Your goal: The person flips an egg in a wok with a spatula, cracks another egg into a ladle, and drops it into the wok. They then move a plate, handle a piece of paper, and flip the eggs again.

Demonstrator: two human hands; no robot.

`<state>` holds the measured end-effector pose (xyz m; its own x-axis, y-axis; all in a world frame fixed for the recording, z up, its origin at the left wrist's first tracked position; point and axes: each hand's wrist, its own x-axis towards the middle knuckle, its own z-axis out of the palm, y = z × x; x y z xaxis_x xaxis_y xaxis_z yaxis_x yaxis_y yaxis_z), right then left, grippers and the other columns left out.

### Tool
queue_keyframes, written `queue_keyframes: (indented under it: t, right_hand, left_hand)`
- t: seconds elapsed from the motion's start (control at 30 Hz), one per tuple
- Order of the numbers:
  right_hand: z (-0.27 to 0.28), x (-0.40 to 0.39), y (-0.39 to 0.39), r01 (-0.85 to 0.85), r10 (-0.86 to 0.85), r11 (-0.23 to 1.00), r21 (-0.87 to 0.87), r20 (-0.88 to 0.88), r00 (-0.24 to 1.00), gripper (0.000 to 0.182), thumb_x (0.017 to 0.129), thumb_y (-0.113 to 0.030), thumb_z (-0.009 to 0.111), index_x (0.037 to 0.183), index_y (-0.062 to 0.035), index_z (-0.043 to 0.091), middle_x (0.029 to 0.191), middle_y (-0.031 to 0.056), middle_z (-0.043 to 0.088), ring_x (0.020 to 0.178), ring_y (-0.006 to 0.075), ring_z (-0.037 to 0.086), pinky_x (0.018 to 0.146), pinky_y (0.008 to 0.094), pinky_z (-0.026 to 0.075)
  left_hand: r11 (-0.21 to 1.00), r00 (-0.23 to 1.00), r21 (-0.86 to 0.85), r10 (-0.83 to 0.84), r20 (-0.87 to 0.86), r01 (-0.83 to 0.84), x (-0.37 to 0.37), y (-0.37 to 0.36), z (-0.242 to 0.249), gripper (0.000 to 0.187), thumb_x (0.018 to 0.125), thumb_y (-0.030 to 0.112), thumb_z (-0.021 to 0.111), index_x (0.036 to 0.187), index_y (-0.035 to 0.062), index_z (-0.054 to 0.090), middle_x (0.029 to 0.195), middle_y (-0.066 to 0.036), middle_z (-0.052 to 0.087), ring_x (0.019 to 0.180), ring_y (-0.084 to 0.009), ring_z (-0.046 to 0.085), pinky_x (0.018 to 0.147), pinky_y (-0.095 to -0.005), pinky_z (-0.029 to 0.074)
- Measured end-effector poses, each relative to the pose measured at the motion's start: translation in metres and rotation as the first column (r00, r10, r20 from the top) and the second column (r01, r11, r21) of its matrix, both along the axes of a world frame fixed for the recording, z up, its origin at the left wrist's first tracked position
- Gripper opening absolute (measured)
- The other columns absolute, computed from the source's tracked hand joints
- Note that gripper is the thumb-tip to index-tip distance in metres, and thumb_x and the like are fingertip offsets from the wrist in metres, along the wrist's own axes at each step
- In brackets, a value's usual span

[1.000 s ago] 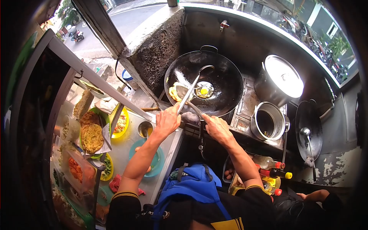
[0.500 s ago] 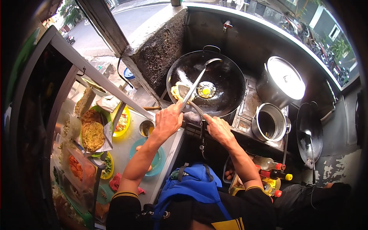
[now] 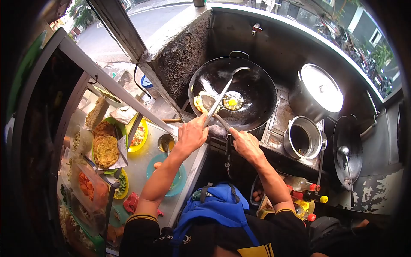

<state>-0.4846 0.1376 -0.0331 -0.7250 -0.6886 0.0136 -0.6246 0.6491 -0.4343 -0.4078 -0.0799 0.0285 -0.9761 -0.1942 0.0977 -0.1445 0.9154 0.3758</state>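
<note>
My left hand (image 3: 192,134) is closed around the handle of a long metal ladle (image 3: 223,93), whose bowl rests toward the far side of the large black wok (image 3: 255,104). The handle of a spatula (image 3: 208,102) is gripped in my right hand (image 3: 245,146); its blade touches a yellow cooked piece (image 3: 199,103) at the wok's left side. The two handles cross near the wok's front edge. Right of the crossing, a frying egg (image 3: 233,101) with a whole yolk lies in the wok.
Right of the wok stand a lidded pot (image 3: 320,90) and an open pot (image 3: 301,135). A smaller wok (image 3: 343,167) sits farther right. Bottles (image 3: 301,183) are below. The left counter (image 3: 144,169) bears a teal bowl (image 3: 178,180), plates of food and a glass case.
The whole view has shifted slightly to the right. Both hands keep their grips, with the spatula and ladle crossed nearly as before.
</note>
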Motion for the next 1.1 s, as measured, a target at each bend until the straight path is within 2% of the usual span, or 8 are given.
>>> queue_keyframes:
  t: [0.1,0.17,0.2,0.3,0.33,0.43,0.6,1.1]
  right_hand:
    - [0.001,-0.001,0.001,-0.007,0.008,1.0,-0.004,0.03,1.0,0.038,0.089,-0.013,0.052,0.127,-0.0118,0.055,0.085,0.0212,0.065,0.079,0.0425,0.066,0.072,0.0537,0.053]
    - [0.0,-0.004,0.004,0.001,0.003,0.998,-0.069,0.056,0.998,0.039,0.088,-0.013,0.054,0.127,-0.0109,0.056,0.085,0.0227,0.066,0.08,0.0433,0.066,0.074,0.0538,0.053]
    - [-0.002,-0.005,0.005,0.012,-0.001,0.992,-0.128,0.09,0.996,0.04,0.088,-0.013,0.056,0.127,-0.0101,0.056,0.084,0.0243,0.066,0.08,0.0442,0.066,0.076,0.0539,0.053]
    - [-0.004,-0.017,0.002,0.042,0.011,0.953,-0.302,0.175,0.985,0.039,0.087,-0.014,0.059,0.126,-0.0084,0.057,0.082,0.0271,0.066,0.082,0.0447,0.066,0.079,0.0534,0.052]
    - [0.001,-0.019,0.0,0.025,0.022,0.947,-0.322,0.143,0.99,0.035,0.086,-0.012,0.058,0.121,-0.0078,0.059,0.081,0.0274,0.066,0.084,0.0439,0.066,0.078,0.0532,0.052]
    - [0.025,-0.018,-0.007,-0.055,0.058,0.995,-0.086,0.034,0.998,0.033,0.084,-0.01,0.058,0.117,-0.0084,0.061,0.081,0.0249,0.067,0.083,0.0434,0.067,0.074,0.0532,0.053]
    - [0.04,-0.028,-0.016,-0.07,0.07,0.998,-0.006,0.013,0.997,0.028,0.083,-0.006,0.055,0.109,-0.0096,0.065,0.08,0.0227,0.068,0.079,0.0408,0.068,0.069,0.0512,0.054]
    - [0.027,-0.019,0.011,-0.105,0.118,0.984,-0.141,0.084,0.989,0.037,0.083,-0.01,0.06,0.119,-0.0059,0.059,0.087,0.0248,0.068,0.087,0.0434,0.066,0.077,0.054,0.052]
  left_hand:
    - [0.979,0.995,0.202,0.021,0.102,-0.041,-0.006,-0.017,-0.043,0.053,0.085,0.017,0.068,0.135,0.008,0.054,0.102,-0.016,0.07,0.084,-0.0345,0.068,0.073,-0.0471,0.052]
    - [0.825,0.998,0.561,-0.051,-0.044,0.067,-0.007,-0.031,-0.082,0.055,0.084,0.016,0.07,0.135,0.0016,0.054,0.102,-0.011,0.071,0.074,-0.0196,0.065,0.066,-0.0374,0.052]
    - [0.696,0.997,0.718,-0.054,0.062,-0.008,-0.005,-0.029,-0.07,0.058,0.085,0.017,0.073,0.136,-0.0015,0.052,0.096,-0.004,0.069,0.065,-0.0078,0.056,0.056,-0.0269,0.047]
    - [0.545,0.983,0.827,-0.029,0.18,-0.135,0.004,-0.016,-0.034,0.055,0.085,0.021,0.07,0.134,0.0016,0.055,0.092,-0.005,0.069,0.067,-0.0114,0.059,0.059,-0.0285,0.049]
    - [0.497,0.984,0.857,-0.032,0.177,-0.138,0.005,-0.014,-0.029,0.05,0.087,0.017,0.069,0.133,0.0021,0.056,0.091,-0.003,0.066,0.061,-0.0064,0.051,0.051,-0.0226,0.044]
    - [0.496,0.984,0.857,-0.029,0.179,-0.141,0.007,-0.019,-0.035,0.052,0.086,0.017,0.07,0.133,0.0008,0.055,0.089,-0.003,0.066,0.059,-0.0075,0.052,0.05,-0.0231,0.045]
    - [0.459,0.982,0.873,-0.007,0.189,-0.165,0.013,-0.025,-0.054,0.054,0.086,0.02,0.073,0.133,0.0013,0.054,0.088,-0.002,0.065,0.061,-0.0056,0.054,0.048,-0.021,0.045]
    - [0.205,0.967,0.949,-0.04,0.251,-0.238,-0.002,-0.03,-0.085,0.023,0.091,0.024,0.071,0.103,0.0069,0.063,0.08,0.0,0.062,0.053,-0.0058,0.054,0.046,-0.0204,0.043]
